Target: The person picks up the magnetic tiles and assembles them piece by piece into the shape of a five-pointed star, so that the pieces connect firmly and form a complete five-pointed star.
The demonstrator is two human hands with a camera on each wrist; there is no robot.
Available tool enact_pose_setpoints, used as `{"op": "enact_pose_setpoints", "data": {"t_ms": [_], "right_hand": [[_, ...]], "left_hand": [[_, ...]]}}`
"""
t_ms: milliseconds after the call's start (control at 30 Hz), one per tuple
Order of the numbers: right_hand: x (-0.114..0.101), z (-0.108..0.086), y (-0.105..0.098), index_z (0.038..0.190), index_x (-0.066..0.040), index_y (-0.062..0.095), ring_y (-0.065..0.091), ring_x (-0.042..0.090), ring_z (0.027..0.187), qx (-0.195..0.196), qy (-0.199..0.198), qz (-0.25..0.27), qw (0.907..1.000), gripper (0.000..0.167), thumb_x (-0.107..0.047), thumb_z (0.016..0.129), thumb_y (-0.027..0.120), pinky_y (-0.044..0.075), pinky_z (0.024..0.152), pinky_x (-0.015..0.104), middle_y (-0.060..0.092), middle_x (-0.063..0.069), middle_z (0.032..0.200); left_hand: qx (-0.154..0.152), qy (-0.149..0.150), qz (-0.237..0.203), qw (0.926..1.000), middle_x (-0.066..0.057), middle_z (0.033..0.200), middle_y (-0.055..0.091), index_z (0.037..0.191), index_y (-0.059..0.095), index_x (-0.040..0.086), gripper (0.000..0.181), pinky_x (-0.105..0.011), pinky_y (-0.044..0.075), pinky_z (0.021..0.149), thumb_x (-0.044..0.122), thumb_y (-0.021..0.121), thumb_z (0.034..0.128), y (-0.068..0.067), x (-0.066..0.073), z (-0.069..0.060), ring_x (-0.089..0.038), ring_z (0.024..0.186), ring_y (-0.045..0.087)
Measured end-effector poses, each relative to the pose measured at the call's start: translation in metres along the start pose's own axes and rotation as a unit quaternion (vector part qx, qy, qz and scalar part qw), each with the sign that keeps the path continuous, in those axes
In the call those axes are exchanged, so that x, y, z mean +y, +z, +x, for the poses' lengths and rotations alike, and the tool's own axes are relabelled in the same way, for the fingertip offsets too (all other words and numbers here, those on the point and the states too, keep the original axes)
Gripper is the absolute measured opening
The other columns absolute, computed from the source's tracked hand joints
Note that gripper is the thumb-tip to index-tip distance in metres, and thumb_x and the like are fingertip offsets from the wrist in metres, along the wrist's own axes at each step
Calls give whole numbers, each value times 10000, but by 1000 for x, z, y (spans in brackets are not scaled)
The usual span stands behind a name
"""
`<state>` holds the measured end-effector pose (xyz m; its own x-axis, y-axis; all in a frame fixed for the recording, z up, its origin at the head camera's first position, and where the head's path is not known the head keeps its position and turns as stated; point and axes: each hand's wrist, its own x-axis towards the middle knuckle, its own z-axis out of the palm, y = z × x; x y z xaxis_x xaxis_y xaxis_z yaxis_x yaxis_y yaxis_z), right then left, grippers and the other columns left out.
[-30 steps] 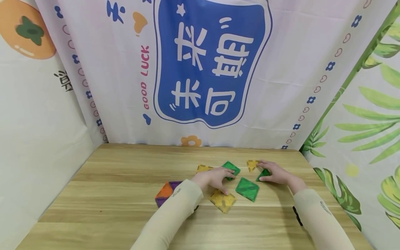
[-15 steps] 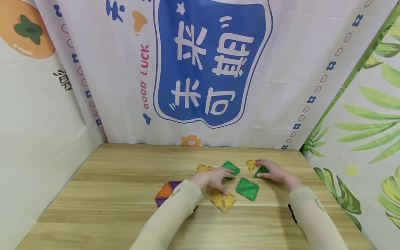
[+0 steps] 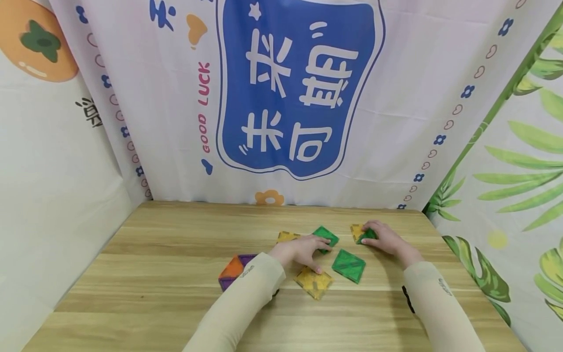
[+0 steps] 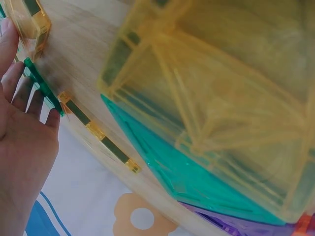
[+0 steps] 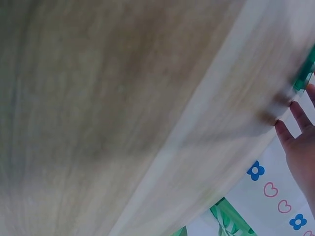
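My left hand (image 3: pixel 302 250) (image 4: pixel 28 142) spreads over the tiles, its thumb on a yellow square tile (image 3: pixel 314 284) and its fingertips on a green square tile (image 3: pixel 325 234). Between thumb and fingers, my right hand (image 3: pixel 386 238) (image 5: pixel 302 153) pinches a green triangular tile (image 3: pixel 367 235) lying against a yellow triangular tile (image 3: pixel 355 231). Only a green edge (image 5: pixel 305 73) shows beside the fingers in the right wrist view. A green square made of two triangles (image 3: pixel 349 266) lies between the hands.
Another yellow tile (image 3: pixel 287 236) is partly behind my left hand. An orange and purple tile group (image 3: pixel 231 272) lies by the left sleeve. Large yellow tiles (image 4: pixel 236 64) stand close to the left wrist camera. A printed curtain (image 3: pixel 176 146) borders the wooden table (image 3: pixel 145 254).
My right hand has moved left and slightly away with the green triangle, which now meets the yellow triangle. The left hand has stayed in place.
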<state>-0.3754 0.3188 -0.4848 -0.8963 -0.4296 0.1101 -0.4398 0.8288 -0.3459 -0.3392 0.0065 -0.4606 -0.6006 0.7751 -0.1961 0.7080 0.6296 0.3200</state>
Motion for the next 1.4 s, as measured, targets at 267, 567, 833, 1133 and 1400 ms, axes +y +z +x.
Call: {"op": "enact_pose_setpoints", "data": {"t_ms": [267,567,833,1133,1400], "right_hand": [[-11,-2,-3,1238,-23,559,373,482,1259,77,128,-95,9998,482,-336,883,651,265,1049,618,432,270,1371],[-54,-4,-21,1345,-56,497,328,479,1301,137,-74,-82,9998,573,-322,869,673,262,1047,629,364,241,1447],[-117,-4,-35,1380,-101,466,347,417,1318,243,-514,-48,9984,657,-407,841,685,305,1045,595,389,180,1451],[-183,-10,-12,1413,-99,414,318,373,1353,356,-732,426,9958,730,-340,805,738,307,1065,559,361,141,1477],[-227,-12,20,1468,-184,324,260,305,1395,-6,-612,1177,9912,800,-453,809,688,280,1092,522,277,61,1533]], "left_hand": [[111,5,-118,9999,19,1555,244,1433,416,206,740,-398,228,1148,448,697,794,-3,4,-6,-215,1435,194],[525,127,-310,9981,-41,1511,340,1434,409,156,726,-414,251,1137,329,736,809,-27,10,-39,-231,1408,268],[849,-139,-234,9960,-86,1487,373,1413,441,152,702,-505,200,1136,357,727,807,-45,-6,-94,-307,1401,263],[1562,-379,-266,9866,-162,1445,412,1392,450,65,714,-627,189,1084,303,752,790,-39,-39,-163,-398,1365,290],[1957,-488,-411,9786,-196,1441,403,1396,420,19,756,-607,227,1079,255,773,770,-10,-66,-200,-411,1341,324]]}}
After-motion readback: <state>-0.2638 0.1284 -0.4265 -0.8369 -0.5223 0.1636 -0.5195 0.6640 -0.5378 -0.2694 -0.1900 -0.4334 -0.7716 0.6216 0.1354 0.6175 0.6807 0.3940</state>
